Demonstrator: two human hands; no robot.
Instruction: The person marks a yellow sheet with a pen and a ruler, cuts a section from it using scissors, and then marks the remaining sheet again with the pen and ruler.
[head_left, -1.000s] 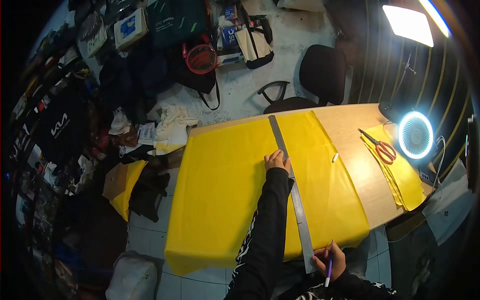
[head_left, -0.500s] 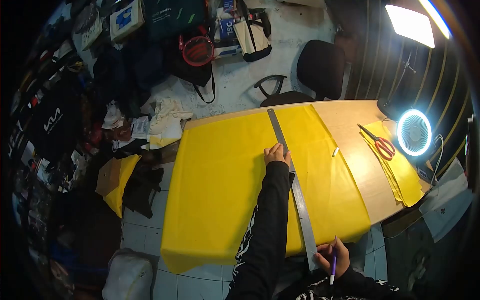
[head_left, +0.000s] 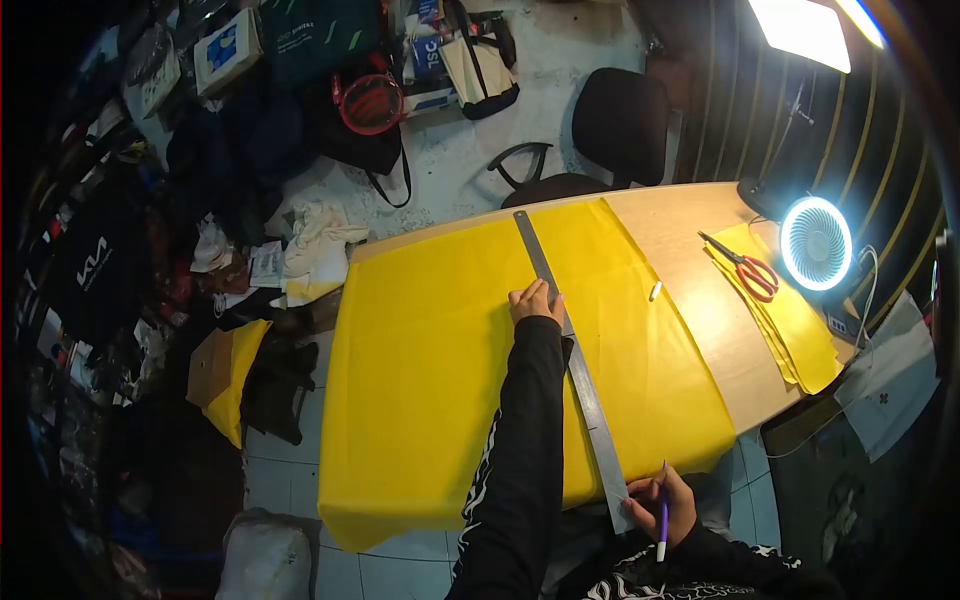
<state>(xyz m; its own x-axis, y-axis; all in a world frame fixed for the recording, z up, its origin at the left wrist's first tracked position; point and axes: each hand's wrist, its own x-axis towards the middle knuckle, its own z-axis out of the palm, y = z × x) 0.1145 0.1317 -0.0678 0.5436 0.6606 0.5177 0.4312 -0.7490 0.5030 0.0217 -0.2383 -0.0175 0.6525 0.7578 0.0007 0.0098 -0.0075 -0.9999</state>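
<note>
A large sheet of yellow fabric (head_left: 430,380) covers much of the table and hangs over its near edge. Across it lies a long metal ruler (head_left: 596,428), running from the far edge to the near one. My left hand (head_left: 535,303) grips the ruler near its upper part, fingers bent over it and pressed to the fabric. At the near end, my right hand (head_left: 676,508) holds a purple pen (head_left: 663,520) with a white end, while its thumb side touches the ruler. A small white cap-like piece (head_left: 655,291) rests on the fabric right of the ruler.
Red-handled scissors (head_left: 752,276) lie on folded yellow fabric (head_left: 800,345) at the wooden table's (head_left: 690,240) right end. A lit ring-shaped fan (head_left: 815,243) stands beside them. An office chair (head_left: 620,125) is behind the table. Bags and cloth crowd the left side.
The whole view has shifted slightly, so the scene sits a little further left and higher. Both hands keep their places on the ruler, and the pen stays in my right hand.
</note>
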